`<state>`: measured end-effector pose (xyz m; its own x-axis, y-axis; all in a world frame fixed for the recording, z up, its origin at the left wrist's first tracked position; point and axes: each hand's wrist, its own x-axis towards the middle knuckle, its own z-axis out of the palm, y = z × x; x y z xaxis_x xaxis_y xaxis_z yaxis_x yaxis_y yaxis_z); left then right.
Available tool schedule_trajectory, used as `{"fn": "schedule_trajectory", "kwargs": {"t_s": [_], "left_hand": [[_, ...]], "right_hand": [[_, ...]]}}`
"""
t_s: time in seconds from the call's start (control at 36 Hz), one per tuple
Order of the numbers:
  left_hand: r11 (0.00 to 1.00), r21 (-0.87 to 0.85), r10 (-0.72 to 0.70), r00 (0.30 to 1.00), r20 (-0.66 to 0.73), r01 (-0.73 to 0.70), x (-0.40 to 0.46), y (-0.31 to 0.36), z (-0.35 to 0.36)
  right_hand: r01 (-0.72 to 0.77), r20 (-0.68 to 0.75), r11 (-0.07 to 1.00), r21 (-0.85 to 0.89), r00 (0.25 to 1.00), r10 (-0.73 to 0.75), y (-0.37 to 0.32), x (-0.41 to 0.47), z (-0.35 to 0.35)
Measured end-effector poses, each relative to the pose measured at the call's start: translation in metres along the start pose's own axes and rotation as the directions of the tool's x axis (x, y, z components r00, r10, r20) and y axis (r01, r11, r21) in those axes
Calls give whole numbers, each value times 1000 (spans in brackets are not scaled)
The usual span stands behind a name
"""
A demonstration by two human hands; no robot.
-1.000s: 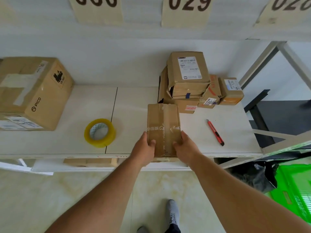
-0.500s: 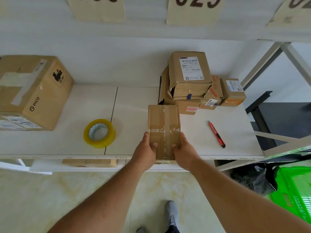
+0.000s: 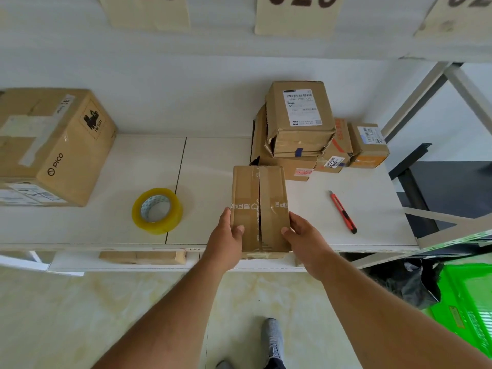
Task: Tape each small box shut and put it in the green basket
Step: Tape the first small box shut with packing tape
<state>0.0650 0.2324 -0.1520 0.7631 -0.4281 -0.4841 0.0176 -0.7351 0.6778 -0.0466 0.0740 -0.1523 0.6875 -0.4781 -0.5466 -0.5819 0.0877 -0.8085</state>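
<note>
Small brown cardboard box [image 3: 259,209]: between my hands on the white tabletop [image 3: 213,161], near edge. Left hand [image 3: 226,242] and right hand [image 3: 306,242] clasp its sides. Likely light, rigid; grip side walls. Glossy tape looks slippery.

White wall [image 3: 165,83] at far side, with beige numbered paper signs [image 3: 296,14] across the top. White shelf board [image 3: 111,222] in the middle, grey metal frame [image 3: 415,102] at right. Pale marbled floor tiles [image 3: 53,315] near, lit softly and evenly.
</note>
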Motion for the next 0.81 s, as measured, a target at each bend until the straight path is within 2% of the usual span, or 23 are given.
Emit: {"fn": "schedule_trajectory", "kwargs": {"t_s": [0.14,0.33,0.47,0.58,0.69,0.81], "left_hand": [[1000,15,25,998,-50,-25,-7,5,5],[995,-97,11,999,-52,-16,-7,5,22],[996,-92,-9,1000,-8,8,-3,9,24],[995,-93,-34,998,50,38,-1,11,19],[982,-178,-42,990,134,65,0,6,7],[970,-231,-49,990,133,79,0,1,8]], "right_hand": [[8,-30,1000,8,1000,-8,5,1,3],[-39,-106,980,-193,994,19,4,-3,21],[-68,-151,974,-214,988,36,0,-4,32],[-66,-118,964,-256,992,36,-3,-2,27],[-62,-76,963,-263,996,43,-7,0,19],[-96,-94,954,-285,993,72,-5,0,24]]}}
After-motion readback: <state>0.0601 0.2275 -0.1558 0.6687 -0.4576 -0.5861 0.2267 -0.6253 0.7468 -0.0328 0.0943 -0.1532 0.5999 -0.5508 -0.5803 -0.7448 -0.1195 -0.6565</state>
